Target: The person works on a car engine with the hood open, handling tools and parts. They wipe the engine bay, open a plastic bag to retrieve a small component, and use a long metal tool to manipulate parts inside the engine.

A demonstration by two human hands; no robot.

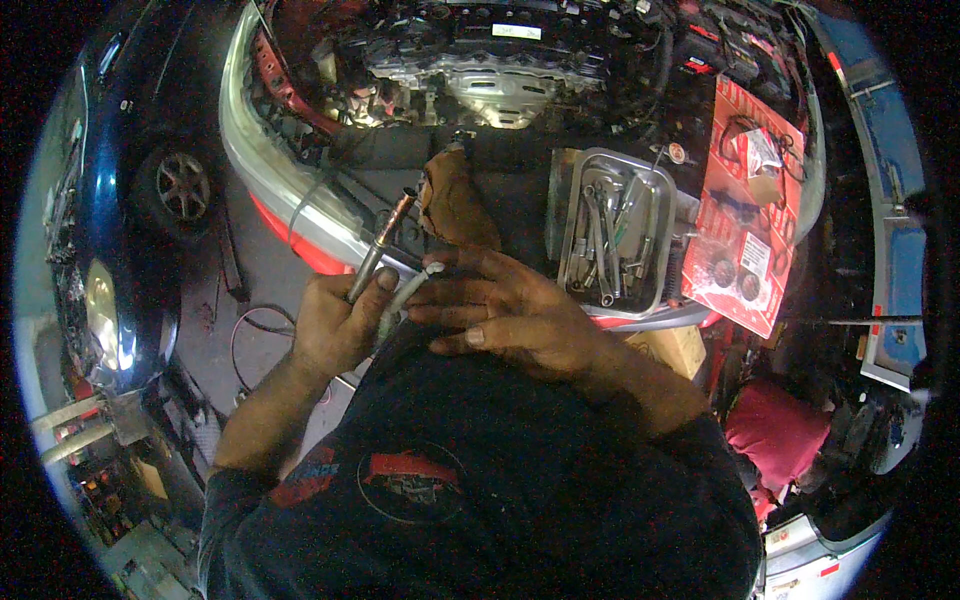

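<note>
Head view: we hold a slim metal rod (pixel 372 262) in our left hand (pixel 338 318), thumb and curled fingers pinching its lower end. Its long axis slants from that grip up and to the right, with the coppery far end pointing away from us, toward the engine (pixel 500 75). Our right hand (pixel 525 315) lies just to the right of the rod, palm turned partly inward, fingers reaching leftward and loosely spread. So the left is the nearer of our 2 hands, already around the rod; the right appears clear of it. Between them a pale stick-like piece (pixel 408 288) slants nearly parallel to the rod; we cannot tell which hand, if either, supports it.

Just beyond our right fingers lies a brown, crumpled piece (pixel 458 200). Farther right, a metal tray (pixel 663 245) holds wrenches (pixel 600 245), with a red printed sheet (pixel 712 295) beside it.
</note>
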